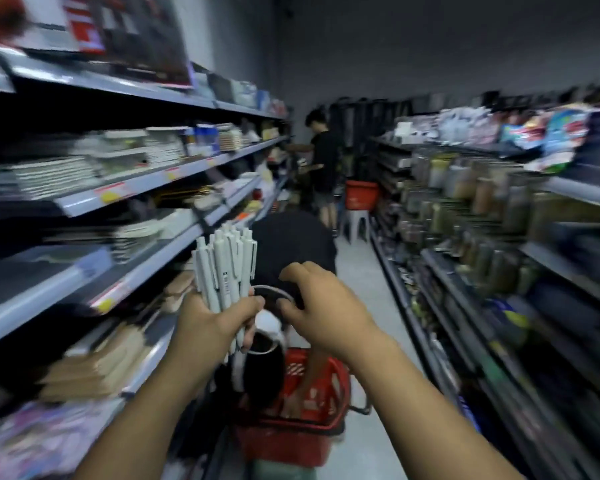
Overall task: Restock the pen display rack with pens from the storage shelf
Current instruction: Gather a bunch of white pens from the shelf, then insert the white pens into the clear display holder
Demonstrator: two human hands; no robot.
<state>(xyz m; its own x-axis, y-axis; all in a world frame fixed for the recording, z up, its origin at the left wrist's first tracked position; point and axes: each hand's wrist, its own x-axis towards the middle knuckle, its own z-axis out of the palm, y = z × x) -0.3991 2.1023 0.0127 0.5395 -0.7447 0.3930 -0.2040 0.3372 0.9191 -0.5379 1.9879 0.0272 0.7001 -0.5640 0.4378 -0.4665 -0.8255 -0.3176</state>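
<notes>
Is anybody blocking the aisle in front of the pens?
Yes. The left hand grips the white pens, and just beyond them a crouching person in black with a red basket fills the aisle. Another person stands farther down. Where the pens must go is too blurred to tell.

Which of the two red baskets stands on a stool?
The far red basket, down the aisle beside the standing person, rests on a white stool. The near red basket sits low in the foreground, with no stool under it.

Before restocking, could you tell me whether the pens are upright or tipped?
Upright, leaning slightly: the pens stand clip-ends up in the grip of the left hand.
</notes>
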